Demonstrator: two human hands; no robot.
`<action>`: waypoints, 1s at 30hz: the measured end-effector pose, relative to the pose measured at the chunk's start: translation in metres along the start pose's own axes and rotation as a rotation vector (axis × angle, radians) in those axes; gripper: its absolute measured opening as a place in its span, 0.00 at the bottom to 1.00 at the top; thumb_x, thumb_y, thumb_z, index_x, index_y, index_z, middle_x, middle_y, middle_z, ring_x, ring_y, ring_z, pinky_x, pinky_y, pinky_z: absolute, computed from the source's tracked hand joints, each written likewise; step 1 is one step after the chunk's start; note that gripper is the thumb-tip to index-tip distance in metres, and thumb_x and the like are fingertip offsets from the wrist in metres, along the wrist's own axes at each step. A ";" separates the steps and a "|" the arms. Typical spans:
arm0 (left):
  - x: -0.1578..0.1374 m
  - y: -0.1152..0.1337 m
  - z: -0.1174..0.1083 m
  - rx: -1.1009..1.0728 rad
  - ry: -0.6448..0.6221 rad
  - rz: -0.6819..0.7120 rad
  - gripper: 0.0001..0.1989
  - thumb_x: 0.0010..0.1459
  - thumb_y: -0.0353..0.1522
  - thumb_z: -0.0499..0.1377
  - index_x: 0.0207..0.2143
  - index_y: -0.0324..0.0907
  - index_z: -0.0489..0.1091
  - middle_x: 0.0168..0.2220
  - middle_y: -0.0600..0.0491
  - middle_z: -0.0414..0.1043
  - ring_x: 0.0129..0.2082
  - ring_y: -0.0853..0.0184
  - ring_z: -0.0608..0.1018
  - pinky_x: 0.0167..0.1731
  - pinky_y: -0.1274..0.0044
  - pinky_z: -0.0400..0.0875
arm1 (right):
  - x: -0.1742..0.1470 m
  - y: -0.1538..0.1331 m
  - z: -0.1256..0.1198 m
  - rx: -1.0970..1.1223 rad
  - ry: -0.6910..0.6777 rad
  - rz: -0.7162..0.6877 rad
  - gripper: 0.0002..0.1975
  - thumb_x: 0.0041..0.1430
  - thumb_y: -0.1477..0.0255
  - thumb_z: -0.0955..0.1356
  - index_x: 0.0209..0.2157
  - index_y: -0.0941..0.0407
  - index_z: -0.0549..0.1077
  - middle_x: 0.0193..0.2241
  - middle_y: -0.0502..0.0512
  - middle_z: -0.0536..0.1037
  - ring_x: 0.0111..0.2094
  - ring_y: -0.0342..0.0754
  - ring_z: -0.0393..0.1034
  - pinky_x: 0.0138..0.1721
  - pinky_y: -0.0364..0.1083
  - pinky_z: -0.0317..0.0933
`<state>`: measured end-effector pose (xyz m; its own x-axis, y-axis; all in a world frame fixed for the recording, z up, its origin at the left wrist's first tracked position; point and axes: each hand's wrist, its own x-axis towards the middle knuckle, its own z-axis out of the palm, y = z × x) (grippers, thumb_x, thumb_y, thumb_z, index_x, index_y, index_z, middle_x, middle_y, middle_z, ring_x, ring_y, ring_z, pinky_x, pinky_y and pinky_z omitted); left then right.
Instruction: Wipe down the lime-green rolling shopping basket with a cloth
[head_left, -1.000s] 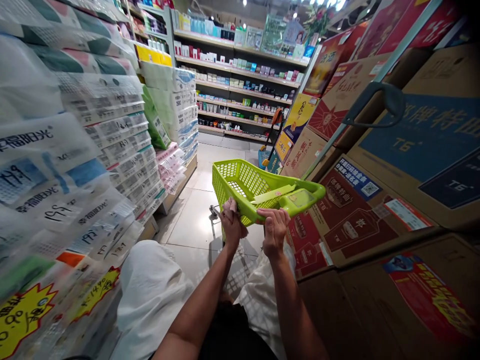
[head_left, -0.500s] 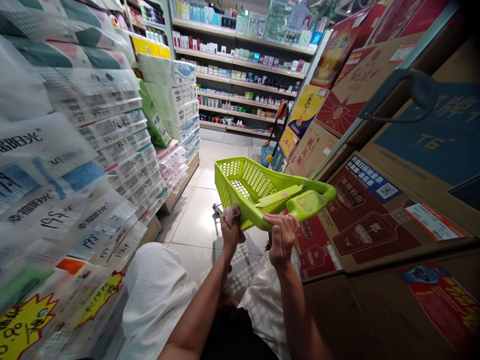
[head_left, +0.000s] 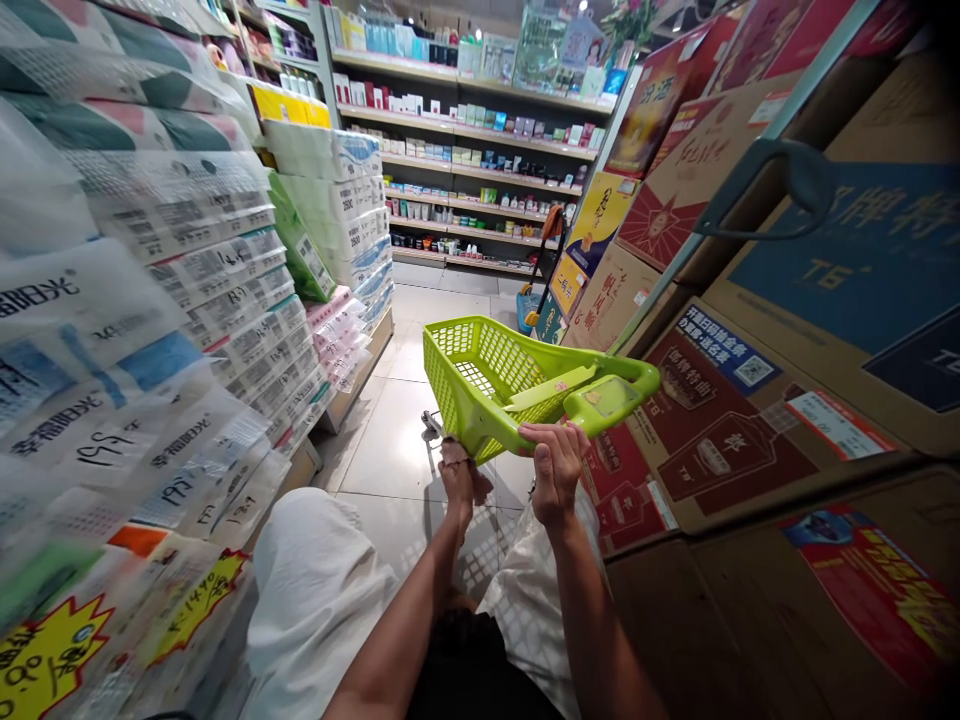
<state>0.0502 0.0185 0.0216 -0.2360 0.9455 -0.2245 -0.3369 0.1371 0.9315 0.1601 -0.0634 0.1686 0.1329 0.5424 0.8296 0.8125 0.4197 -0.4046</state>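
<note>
A bright green shopping cart (head_left: 491, 335) with a lattice basket stands in front of my knees. My left hand (head_left: 458, 486) is closed around a crumpled pinkish-brown cloth (head_left: 454, 452), low against the cart's near side. Part of the cloth hangs out beside the palm. My right hand (head_left: 556, 468) grips the near edge of the cart's green frame, fingers over the top and thumb up. Just beyond those fingers is the green panel (head_left: 604, 402) at the handle end. A green flap (head_left: 551, 388) lies across the basket.
Stacked tissue packs (head_left: 240, 290) line the left side. Liquor cartons (head_left: 720, 420) rise close on the right, with a dark grey hook-like handle (head_left: 772, 190) jutting out. Shelves of small boxes (head_left: 480, 130) close off the far end. A blue-based trolley (head_left: 531, 300) stands near the cartons on the tiled floor (head_left: 375, 440).
My left hand has moved down the cart's side with the cloth, towards its lower edge. My right hand keeps its grip on the frame. The view has shifted slightly.
</note>
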 end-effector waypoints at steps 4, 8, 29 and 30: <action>-0.016 0.048 0.019 -0.021 -0.088 0.290 0.19 0.58 0.41 0.64 0.48 0.44 0.64 0.38 0.52 0.71 0.35 0.66 0.77 0.35 0.74 0.73 | 0.003 -0.005 -0.002 0.016 0.002 0.033 0.20 0.75 0.69 0.54 0.41 0.51 0.76 0.40 0.53 0.81 0.44 0.50 0.71 0.57 0.56 0.52; -0.046 0.074 0.025 0.099 -0.220 0.621 0.15 0.61 0.40 0.62 0.47 0.44 0.67 0.43 0.49 0.68 0.39 0.63 0.77 0.39 0.71 0.75 | 0.006 -0.009 -0.009 0.049 0.000 0.067 0.23 0.75 0.67 0.52 0.38 0.51 0.76 0.37 0.53 0.80 0.42 0.51 0.71 0.53 0.55 0.53; 0.001 0.103 0.036 0.786 -0.208 0.777 0.10 0.63 0.38 0.60 0.38 0.41 0.75 0.40 0.46 0.65 0.43 0.55 0.74 0.53 0.61 0.73 | 0.000 0.049 -0.074 -0.090 0.060 0.158 0.21 0.74 0.63 0.58 0.29 0.52 0.72 0.30 0.52 0.79 0.37 0.50 0.71 0.57 0.55 0.59; -0.001 0.101 0.036 0.777 -0.241 0.817 0.11 0.63 0.39 0.60 0.39 0.41 0.75 0.41 0.46 0.65 0.44 0.56 0.74 0.54 0.61 0.72 | 0.000 0.049 -0.072 -0.162 0.060 0.153 0.20 0.74 0.63 0.59 0.29 0.51 0.72 0.30 0.52 0.79 0.38 0.51 0.70 0.57 0.55 0.58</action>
<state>0.0493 0.0421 0.1266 0.0830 0.8567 0.5091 0.5085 -0.4758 0.7176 0.2408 -0.0954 0.1768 0.2916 0.5442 0.7867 0.8600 0.2109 -0.4646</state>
